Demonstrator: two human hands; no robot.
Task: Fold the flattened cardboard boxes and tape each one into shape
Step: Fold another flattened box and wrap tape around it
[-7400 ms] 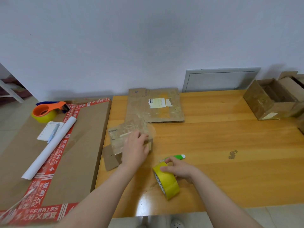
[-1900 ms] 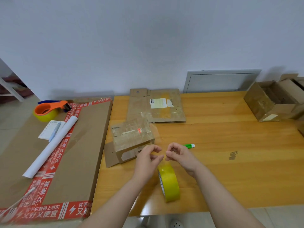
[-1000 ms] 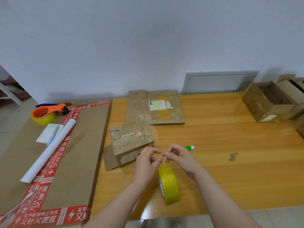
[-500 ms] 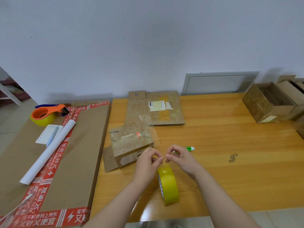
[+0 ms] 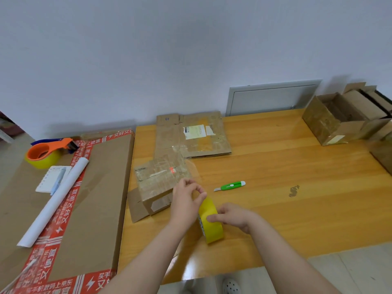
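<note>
1. A pale grey wall (image 5: 191,49) stands behind a yellow-brown wooden desk (image 5: 297,209). To the desk's left lies a large flat brown carton edged with red printed tape (image 5: 95,198).
2. The small brown cardboard box, already folded up and glossy with clear tape (image 5: 158,185), sits at the desk's near left edge. One loose flap juts out at its near left corner.
3. A second flattened brown cardboard box with a white label (image 5: 195,134) lies behind it against the wall, not yet folded.
4. The yellow roll of tape (image 5: 212,223) stands on its edge just right of the small box.
5. The left hand (image 5: 186,200) hangs over the roll's far rim with thumb and forefinger pinched together. It seems to hold the free end of the tape, though the strip is too thin to make out.
6. The right hand (image 5: 233,217) holds the roll upright, with its fingers laid across the outer band and its thumb hidden.
7. A green plastic utility knife (image 5: 230,186) lies on the desk beyond the hands, blade end toward the small box.
8. The tape probably clings to itself once loose, so I would keep it taut between the pinch and the roll.
9. The small box looks light and hollow. It would likely slide or cave under pressure, so it is best braced along a folded edge rather than mid-panel.
10. The roll is stiff and will roll away if released on its edge.
</note>
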